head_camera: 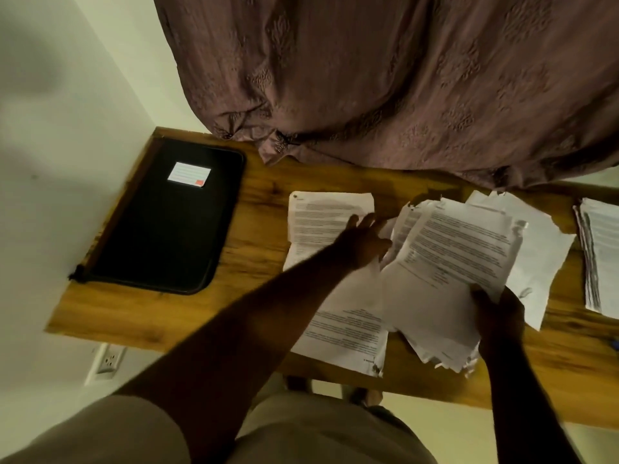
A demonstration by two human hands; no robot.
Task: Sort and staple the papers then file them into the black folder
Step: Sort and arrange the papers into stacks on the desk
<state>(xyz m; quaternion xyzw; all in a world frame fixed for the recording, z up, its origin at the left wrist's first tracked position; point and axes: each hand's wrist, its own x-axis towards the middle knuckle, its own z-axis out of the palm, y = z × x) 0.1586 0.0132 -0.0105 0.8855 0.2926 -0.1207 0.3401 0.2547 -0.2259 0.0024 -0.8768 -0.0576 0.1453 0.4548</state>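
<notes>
Nearest the body, the right hand (499, 316) grips the lower corner of a ragged bundle of printed papers (452, 262), thumb on top and fingers curled beneath. This tilts the bundle up off the wooden table (261, 202), probably so the top page can be read and peeled away. Beside it, the left hand (363, 239) reaches forward with its fingers spread and straight, holding nothing. It sits over a printed sheet (321, 216) lying flat on the table, apparently laying that sheet down or squaring it as the start of a sorted pile. Motion blur hides whether the fingertips actually touch the page. More loose sheets (542, 256) fan out under and behind the bundle, still unsorted by the look of them. At the right edge a thicker stack (603, 256) sits apart, its edges roughly aligned. Well to the left, clear of the papers, the black folder (167, 222) lies closed and flat near the wall, a white label (189, 175) on its cover; filing looks some way off. No stapler is in view. Beyond, a brownish curtain (368, 78) drapes onto the table's far edge.
</notes>
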